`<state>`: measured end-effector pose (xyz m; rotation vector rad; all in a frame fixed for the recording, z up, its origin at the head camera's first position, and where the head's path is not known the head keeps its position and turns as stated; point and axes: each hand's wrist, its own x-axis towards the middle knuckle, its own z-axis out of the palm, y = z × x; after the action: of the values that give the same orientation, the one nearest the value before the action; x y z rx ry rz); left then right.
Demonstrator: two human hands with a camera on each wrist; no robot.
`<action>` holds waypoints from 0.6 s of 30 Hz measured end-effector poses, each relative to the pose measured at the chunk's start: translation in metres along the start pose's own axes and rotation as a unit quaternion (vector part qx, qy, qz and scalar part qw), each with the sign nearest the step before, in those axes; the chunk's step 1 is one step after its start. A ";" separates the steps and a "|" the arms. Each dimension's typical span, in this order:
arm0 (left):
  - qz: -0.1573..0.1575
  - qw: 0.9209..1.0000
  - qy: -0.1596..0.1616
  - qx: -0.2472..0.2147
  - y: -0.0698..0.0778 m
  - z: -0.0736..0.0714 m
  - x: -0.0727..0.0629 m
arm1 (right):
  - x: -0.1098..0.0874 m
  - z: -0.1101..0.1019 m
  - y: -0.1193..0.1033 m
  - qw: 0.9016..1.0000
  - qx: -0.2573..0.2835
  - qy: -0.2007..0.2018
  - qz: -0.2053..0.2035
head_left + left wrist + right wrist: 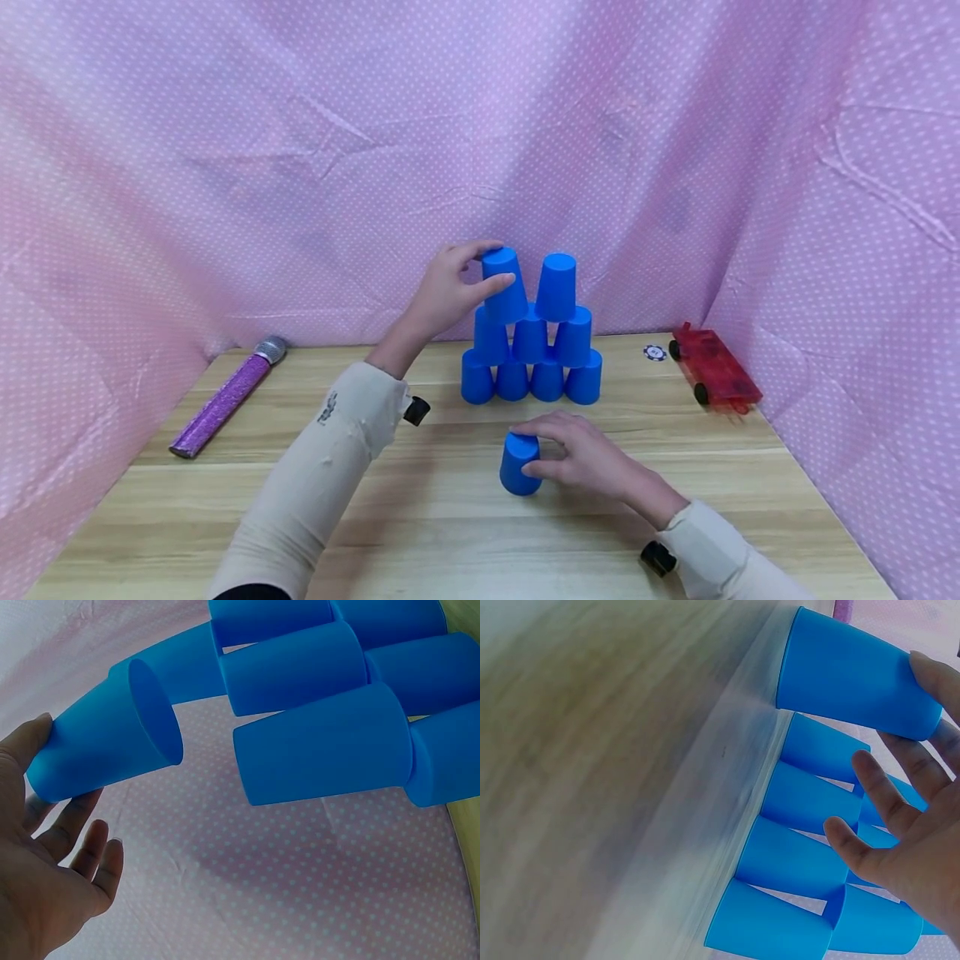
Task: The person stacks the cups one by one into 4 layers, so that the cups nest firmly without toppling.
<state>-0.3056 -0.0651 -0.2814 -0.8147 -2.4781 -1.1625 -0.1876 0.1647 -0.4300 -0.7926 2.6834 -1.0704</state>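
Observation:
Blue upside-down cups stand as a stepped wall: several in the bottom row (512,381), three in the middle row (530,337), and one top cup (557,287) at the right. My left hand (444,292) pinches another blue cup (97,739) near its base, thumb on one side and fingers on the other. In the left wrist view its open rim hangs tilted, over the left of the middle row. In front of the wall, my right hand (585,454) holds a single inverted blue cup (855,675) by its upper end, low over the table.
A purple glittery microphone (228,400) lies at the table's left. At the back right are a poker chip (655,353) and a red toy car (716,367) with black wheels. Pink dotted cloth (337,167) hangs round the wooden table (420,533).

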 end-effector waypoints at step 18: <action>-0.032 0.999 -0.008 0.010 -0.013 0.013 0.016 | 0.001 -0.001 0.000 1.000 0.004 -0.002 0.000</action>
<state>-0.3262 -0.0561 -0.2897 -0.7469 -2.5423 -1.1560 -0.1886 0.1644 -0.4295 -0.7921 2.6735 -1.0773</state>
